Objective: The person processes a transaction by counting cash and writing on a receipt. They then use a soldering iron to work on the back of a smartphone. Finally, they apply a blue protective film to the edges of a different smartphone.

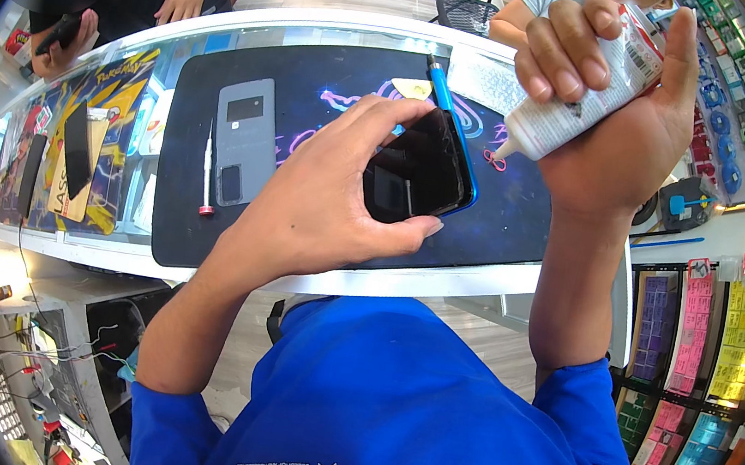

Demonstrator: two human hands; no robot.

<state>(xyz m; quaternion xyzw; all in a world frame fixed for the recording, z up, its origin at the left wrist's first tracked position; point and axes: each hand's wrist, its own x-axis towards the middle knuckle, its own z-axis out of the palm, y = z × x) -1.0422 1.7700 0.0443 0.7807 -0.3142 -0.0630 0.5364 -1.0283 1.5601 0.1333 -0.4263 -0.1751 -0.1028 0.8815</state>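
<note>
My left hand [321, 194] grips a smartphone [419, 171] by its edges, the black screen facing up and a blue edge showing on the right. In my raised right hand [618, 160] is a white squeeze bottle [567, 122], tilted so its narrow nozzle points down and left. The nozzle tip is apart from the phone, to its upper right. Both are above a dark printed mat [198, 100]. On the mat, left of my left hand, lie a grey phone back panel [257, 149] and a thin screwdriver [208, 171] with a red end.
A blue pen-like tool [437, 82] lies beyond the phone, beside a small cream-coloured piece [411, 89]. Bubble wrap [484, 84] lies at the far right of the counter. Two people are across it. A yellow-and-black printed mat [133, 101] is at the left.
</note>
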